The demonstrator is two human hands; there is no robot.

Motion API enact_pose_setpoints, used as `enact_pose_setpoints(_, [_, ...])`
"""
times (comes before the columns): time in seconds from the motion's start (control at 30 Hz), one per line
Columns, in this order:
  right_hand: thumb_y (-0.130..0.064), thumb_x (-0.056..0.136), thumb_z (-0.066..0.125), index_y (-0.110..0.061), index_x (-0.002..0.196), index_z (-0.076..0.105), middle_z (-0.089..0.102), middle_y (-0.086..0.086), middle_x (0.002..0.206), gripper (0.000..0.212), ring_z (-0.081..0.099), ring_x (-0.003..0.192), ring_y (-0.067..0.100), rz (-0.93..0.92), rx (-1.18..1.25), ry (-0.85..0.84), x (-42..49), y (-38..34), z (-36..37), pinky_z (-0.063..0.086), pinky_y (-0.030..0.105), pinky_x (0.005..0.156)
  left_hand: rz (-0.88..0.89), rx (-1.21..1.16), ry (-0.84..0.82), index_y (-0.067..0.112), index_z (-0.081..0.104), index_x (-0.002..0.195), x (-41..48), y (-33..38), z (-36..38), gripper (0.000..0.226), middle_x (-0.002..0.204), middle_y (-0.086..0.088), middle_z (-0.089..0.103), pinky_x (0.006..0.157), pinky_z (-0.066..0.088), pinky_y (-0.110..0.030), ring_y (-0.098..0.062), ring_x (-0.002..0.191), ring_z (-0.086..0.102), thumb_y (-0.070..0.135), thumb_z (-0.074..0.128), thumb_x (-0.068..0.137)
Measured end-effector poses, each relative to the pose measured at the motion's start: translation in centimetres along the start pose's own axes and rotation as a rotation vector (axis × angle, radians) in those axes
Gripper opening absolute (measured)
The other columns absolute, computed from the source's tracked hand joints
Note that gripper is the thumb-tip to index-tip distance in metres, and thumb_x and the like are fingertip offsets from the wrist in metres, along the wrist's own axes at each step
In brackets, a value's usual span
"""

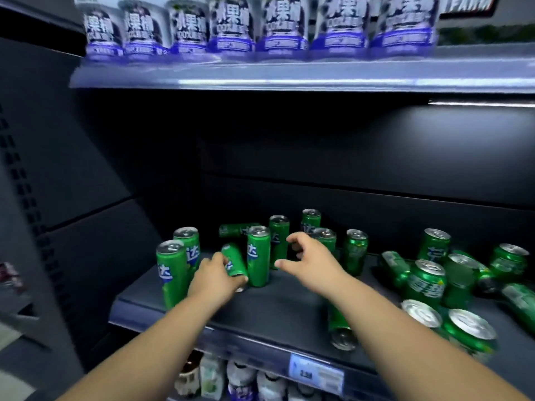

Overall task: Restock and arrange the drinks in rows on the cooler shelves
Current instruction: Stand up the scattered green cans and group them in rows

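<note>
Cans (pixel 258 256): slim, green, some upright, some toppled.

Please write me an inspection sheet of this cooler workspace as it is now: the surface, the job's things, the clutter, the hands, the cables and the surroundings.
Surface: dark middle shelf, bare at centre front.
Job's things: slim cans at left and centre, mostly upright, not in rows; short cans jumbled at right, some on their sides.
Clutter: a fallen can lies at the front edge, partly under the right forearm; a second fallen can lies at the back.
Hands: left hand grips a tilted can; right hand is open, fingers spread, holding nothing.
Cables: nothing seen.
Surroundings: purple-labelled bottles in a row on the shelf above; lower bottles and a price tag below.
</note>
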State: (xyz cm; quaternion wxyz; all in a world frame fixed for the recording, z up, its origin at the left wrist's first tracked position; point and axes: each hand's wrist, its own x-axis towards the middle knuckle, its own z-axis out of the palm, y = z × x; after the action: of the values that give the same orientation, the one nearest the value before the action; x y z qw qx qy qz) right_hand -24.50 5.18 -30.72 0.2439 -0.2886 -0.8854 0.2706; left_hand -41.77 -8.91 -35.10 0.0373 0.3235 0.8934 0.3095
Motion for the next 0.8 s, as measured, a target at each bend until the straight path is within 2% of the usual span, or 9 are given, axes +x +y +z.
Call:
enact_pose_setpoints(0.1, [-0.045, 0.077, 0.079, -0.024, 0.132, 0.051, 0.058, -0.002, 0.117, 0.065, 0.057, 0.102, 0.016, 0.088, 0.021, 0.022, 2.6, -1.1, 3.3, 0.045, 0.029, 0.087, 0.012, -0.019, -0.049, 0.023, 0.049, 0.113, 2.3, -1.5, 0.2, 0.069, 0.111, -0.007, 0.053, 0.091, 0.050, -0.038, -0.029, 0.105, 0.060, 0.062, 0.079, 0.064])
enact_pose_setpoints(0.2, [-0.046, 0.076, 0.080, -0.023, 0.139, 0.046, 0.059, 0.003, 0.125, 0.076, 0.058, 0.109, 0.018, 0.166, 0.090, 0.047, 4.2, -1.5, 5.7, 0.041, 0.025, 0.086, 0.032, -0.038, -0.097, 0.020, 0.047, 0.122, 3.7, -1.9, 1.2, 0.076, 0.118, -0.009, 0.051, 0.093, 0.049, -0.037, -0.031, 0.110, 0.059, 0.064, 0.077, 0.067])
enact_pose_setpoints(0.27, [-0.052, 0.071, 0.080, -0.023, 0.142, 0.043, 0.059, 0.003, 0.129, 0.086, 0.058, 0.114, 0.018, 0.194, 0.122, 0.052, 4.8, -1.5, 6.8, 0.043, 0.027, 0.091, 0.033, -0.064, -0.133, 0.018, 0.045, 0.126, 4.2, -1.8, 2.0, 0.078, 0.122, -0.010, 0.049, 0.094, 0.049, -0.038, -0.033, 0.112, 0.058, 0.064, 0.074, 0.070])
enact_pose_setpoints(0.37, [-0.067, 0.059, 0.073, -0.026, 0.145, 0.040, 0.059, 0.002, 0.135, 0.101, 0.057, 0.122, 0.018, 0.224, 0.140, 0.080, 5.6, -1.4, 7.6, 0.046, 0.036, 0.102, 0.026, -0.067, -0.138, 0.016, 0.041, 0.126, 4.7, -1.8, 3.0, 0.073, 0.124, -0.012, 0.047, 0.094, 0.048, -0.040, -0.036, 0.114, 0.057, 0.061, 0.070, 0.077])
enact_pose_setpoints(0.43, [-0.065, 0.062, 0.074, -0.027, 0.144, 0.042, 0.061, 0.000, 0.131, 0.096, 0.058, 0.120, 0.018, 0.237, 0.157, 0.093, 6.1, -1.4, 7.8, 0.047, 0.037, 0.102, 0.023, -0.064, -0.132, 0.016, 0.041, 0.127, 4.8, -1.6, 3.2, 0.069, 0.125, -0.013, 0.046, 0.094, 0.048, -0.040, -0.036, 0.114, 0.057, 0.057, 0.070, 0.080])
enact_pose_setpoints(0.57, [-0.043, 0.076, 0.080, -0.025, 0.133, 0.050, 0.067, -0.003, 0.117, 0.067, 0.064, 0.110, 0.017, 0.210, 0.221, 0.104, 6.8, -1.2, 8.1, 0.050, 0.034, 0.096, 0.009, -0.113, -0.137, 0.019, 0.041, 0.127, 4.8, -1.4, 2.9, 0.062, 0.126, -0.010, 0.043, 0.094, 0.048, -0.037, -0.033, 0.111, 0.059, 0.047, 0.072, 0.082])
enact_pose_setpoints(0.67, [-0.036, 0.074, 0.084, -0.029, 0.119, 0.053, 0.067, -0.005, 0.109, 0.055, 0.064, 0.102, 0.014, 0.184, 0.237, 0.100, 6.9, -0.7, 7.2, 0.050, 0.032, 0.092, 0.038, -0.146, -0.137, 0.023, 0.041, 0.122, 4.3, -1.7, 2.4, 0.060, 0.122, -0.005, 0.043, 0.093, 0.048, -0.037, -0.030, 0.108, 0.059, 0.042, 0.077, 0.078])
enact_pose_setpoints(0.8, [-0.038, 0.065, 0.086, -0.029, 0.107, 0.055, 0.067, -0.009, 0.099, 0.053, 0.064, 0.091, 0.011, 0.169, 0.224, 0.070, 6.1, 0.7, 5.1, 0.052, 0.032, 0.084, 0.124, -0.146, -0.124, 0.027, 0.039, 0.121, 3.9, -2.0, 1.1, 0.065, 0.116, -0.003, 0.041, 0.090, 0.049, -0.035, -0.027, 0.101, 0.058, 0.032, 0.079, 0.071])
